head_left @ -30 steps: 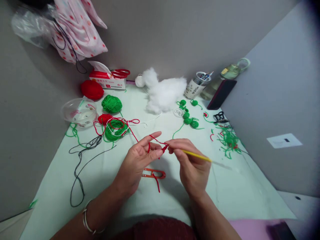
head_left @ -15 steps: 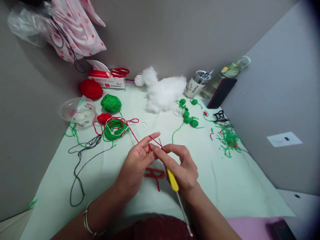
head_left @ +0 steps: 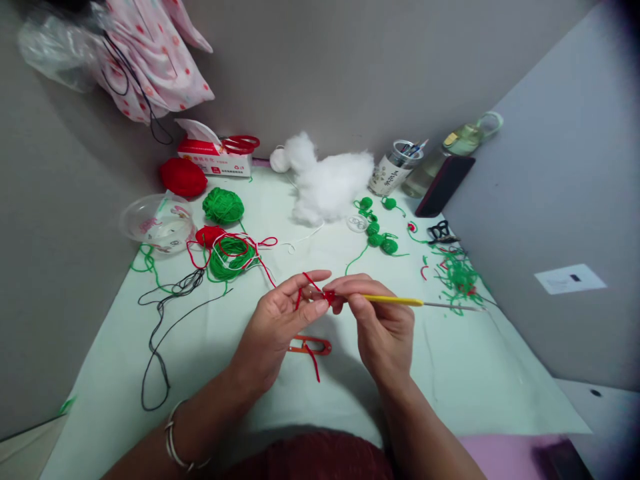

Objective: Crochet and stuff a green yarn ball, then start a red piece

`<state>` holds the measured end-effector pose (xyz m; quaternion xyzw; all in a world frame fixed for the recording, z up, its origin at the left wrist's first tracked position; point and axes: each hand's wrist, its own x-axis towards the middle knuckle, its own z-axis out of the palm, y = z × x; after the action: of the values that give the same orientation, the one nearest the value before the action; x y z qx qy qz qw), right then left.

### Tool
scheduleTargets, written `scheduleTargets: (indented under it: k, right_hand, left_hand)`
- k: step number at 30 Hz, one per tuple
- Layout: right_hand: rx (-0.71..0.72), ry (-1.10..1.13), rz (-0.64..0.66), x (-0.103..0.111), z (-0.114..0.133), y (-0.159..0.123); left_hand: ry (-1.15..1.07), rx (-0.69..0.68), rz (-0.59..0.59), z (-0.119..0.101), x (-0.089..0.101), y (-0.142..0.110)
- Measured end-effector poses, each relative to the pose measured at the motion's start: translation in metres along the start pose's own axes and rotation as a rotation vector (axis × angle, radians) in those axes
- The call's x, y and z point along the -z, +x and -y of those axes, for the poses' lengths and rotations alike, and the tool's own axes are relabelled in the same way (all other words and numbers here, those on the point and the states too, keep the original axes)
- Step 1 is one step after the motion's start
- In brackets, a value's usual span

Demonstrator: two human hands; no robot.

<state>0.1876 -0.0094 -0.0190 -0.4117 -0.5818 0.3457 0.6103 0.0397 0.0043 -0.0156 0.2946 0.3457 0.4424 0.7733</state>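
Note:
In my right hand is a crochet hook with a yellow handle, held almost level with its metal shaft pointing right. Its working tip reaches a small piece of red crochet. My left hand pinches that piece between thumb and fingers, and red yarn loops over the raised index finger. From there the strand runs back toward the tangled yarn on the left. Below my hands lies an orange-red thread snipper on the cloth, with a red yarn tail hanging over it.
Green yarn, a red ball, a clear bowl and black cord lie left. White stuffing sits at the back. Small green crocheted balls, yarn scraps, a pen cup and a phone are right.
My right hand has turned, swinging the hook from pointing down toward me to nearly level. The red crochet piece shows between my fingertips now. My left hand has stayed nearly in place.

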Motion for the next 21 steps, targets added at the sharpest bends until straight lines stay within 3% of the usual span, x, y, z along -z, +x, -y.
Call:
scheduleTargets:
  k: [5, 7, 10, 14, 18, 21]
  right_hand:
    - [0.225, -0.414, 0.042, 0.0, 0.001, -0.009]
    - [0.234, -0.46, 0.024, 0.003, 0.0, -0.01]
    - [0.121, -0.275, -0.06, 0.008, -0.002, -0.004]
    - [-0.073, 0.099, -0.08, 0.009, -0.004, 0.005]
    - [-0.073, 0.034, -0.033, 0.004, -0.004, 0.003]
    - [0.033, -0.147, 0.003, 0.001, -0.002, -0.004]
  left_hand:
    - [-0.115, 0.056, -0.067, 0.001, -0.003, 0.002]
    - [-0.173, 0.129, -0.048, 0.001, -0.002, 0.003]
    - [-0.222, 0.17, -0.071, -0.002, 0.002, 0.004]
    - [-0.167, 0.085, -0.075, -0.006, 0.002, 0.003]
    - [-0.031, 0.019, -0.019, -0.003, -0.002, 0.001]
    - [-0.036, 0.011, -0.065, 0.001, -0.003, 0.002]
